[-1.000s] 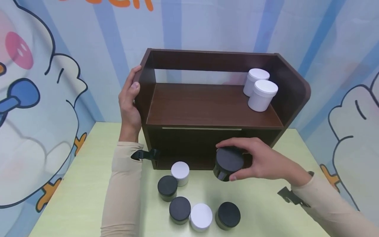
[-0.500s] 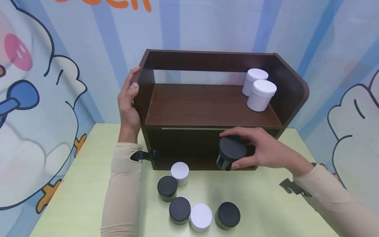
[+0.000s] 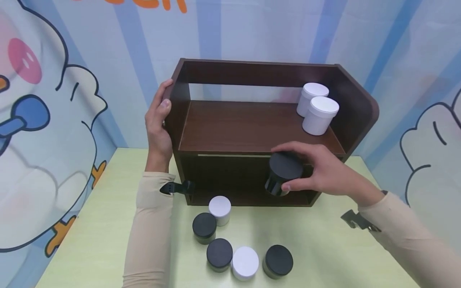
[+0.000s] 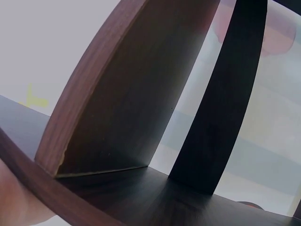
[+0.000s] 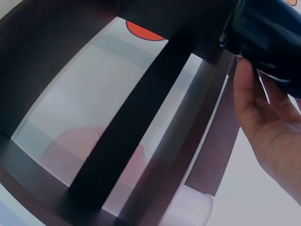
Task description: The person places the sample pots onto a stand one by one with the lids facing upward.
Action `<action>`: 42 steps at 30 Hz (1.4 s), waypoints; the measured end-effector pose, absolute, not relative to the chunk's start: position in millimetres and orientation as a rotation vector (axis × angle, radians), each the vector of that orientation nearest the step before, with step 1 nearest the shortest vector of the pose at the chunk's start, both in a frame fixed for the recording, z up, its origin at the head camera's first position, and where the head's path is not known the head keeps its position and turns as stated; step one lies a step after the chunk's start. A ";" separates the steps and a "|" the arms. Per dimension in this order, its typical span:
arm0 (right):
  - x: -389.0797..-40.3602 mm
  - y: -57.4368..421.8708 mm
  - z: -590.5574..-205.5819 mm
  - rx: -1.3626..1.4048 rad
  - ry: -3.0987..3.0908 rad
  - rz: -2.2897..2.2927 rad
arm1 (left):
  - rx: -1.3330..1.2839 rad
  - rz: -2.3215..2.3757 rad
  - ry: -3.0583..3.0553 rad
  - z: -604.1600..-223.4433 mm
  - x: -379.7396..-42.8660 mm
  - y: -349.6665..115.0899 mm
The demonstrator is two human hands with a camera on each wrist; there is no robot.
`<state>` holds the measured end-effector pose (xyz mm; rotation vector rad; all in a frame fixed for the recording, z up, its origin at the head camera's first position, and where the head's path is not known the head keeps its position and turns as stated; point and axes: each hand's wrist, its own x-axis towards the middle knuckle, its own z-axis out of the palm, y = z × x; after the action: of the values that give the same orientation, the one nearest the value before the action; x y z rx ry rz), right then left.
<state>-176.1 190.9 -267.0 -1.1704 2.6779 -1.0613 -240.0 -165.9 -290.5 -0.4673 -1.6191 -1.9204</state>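
Observation:
My right hand (image 3: 325, 172) grips a black lidded jar (image 3: 286, 167) by its sides, thumb on the near side and fingers at the far side. The jar is raised upright, overlapping the front edge of the dark brown two-tier shelf (image 3: 234, 126) in the head view. In the right wrist view the glossy black jar (image 5: 268, 40) fills the upper right, above the thumb. My left hand (image 3: 158, 128) rests against the outer left side panel of the shelf, fingers pointing up; only a blurred part of it shows in the left wrist view.
Two white jars (image 3: 319, 117) stand on the upper tier at the right. On the pale table (image 3: 331, 252), before the shelf, are black jars (image 3: 278, 261) and white jars (image 3: 245, 263). A patterned blue backdrop (image 3: 245, 32) hangs behind and at both sides.
My right hand has lifted the black jar upward and slightly right, from below the lower tier's front to the upper tier's edge. The left hand stays on the side panel.

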 end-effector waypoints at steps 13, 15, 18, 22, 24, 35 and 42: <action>-177.3 174.8 -242.7 -0.894 2.898 -1.121 | -0.472 -1.950 -1.616 -289.7 -240.4 -164.8; -179.0 172.8 -239.2 -0.845 2.934 -1.120 | -0.480 -1.962 -1.605 -290.0 -240.4 -164.1; -184.1 171.5 -233.6 -0.792 2.975 -1.080 | -0.480 -1.969 -1.594 -290.2 -240.1 -163.3; -197.0 170.0 -227.0 -0.776 3.014 -0.988 | -0.476 -1.964 -1.591 -289.8 -240.1 -162.9; -205.4 168.2 -224.4 -0.772 3.040 -0.937 | -0.468 -1.955 -1.598 -289.4 -240.0 -163.0; -238.2 155.1 -210.9 -0.495 3.102 -0.882 | -0.458 -1.964 -1.591 -289.7 -239.9 -163.9; -252.0 152.8 -202.5 -0.421 3.192 -0.764 | -0.455 -1.951 -1.599 -289.8 -240.8 -162.9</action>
<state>-252.0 152.8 -202.5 -0.4209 3.1922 -0.7643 -240.8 -162.9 -289.8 -0.4549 -1.5988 -1.9513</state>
